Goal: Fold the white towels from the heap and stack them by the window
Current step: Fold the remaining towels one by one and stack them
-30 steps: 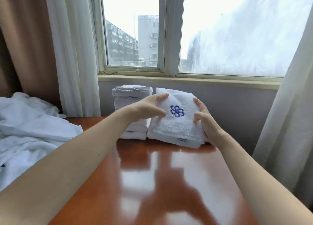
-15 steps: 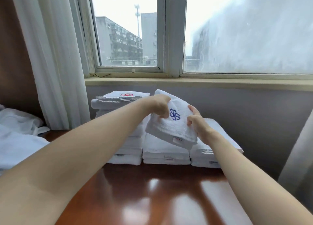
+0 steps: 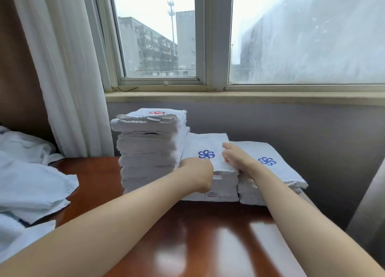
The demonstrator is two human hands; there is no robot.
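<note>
Stack (image 3: 149, 151) just L of towel (image 3: 206, 143) — curtain (image 3: 68, 78) beyond

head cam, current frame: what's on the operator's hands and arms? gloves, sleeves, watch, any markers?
Nothing worn that shows. The left hand and right hand are ungloved, with no rings, tape or markers visible. The left forearm and right forearm are bare down to the frame edge: no sleeve, cuff, watch or band. The left fingertips are hidden, so nothing can be said of them.
</note>
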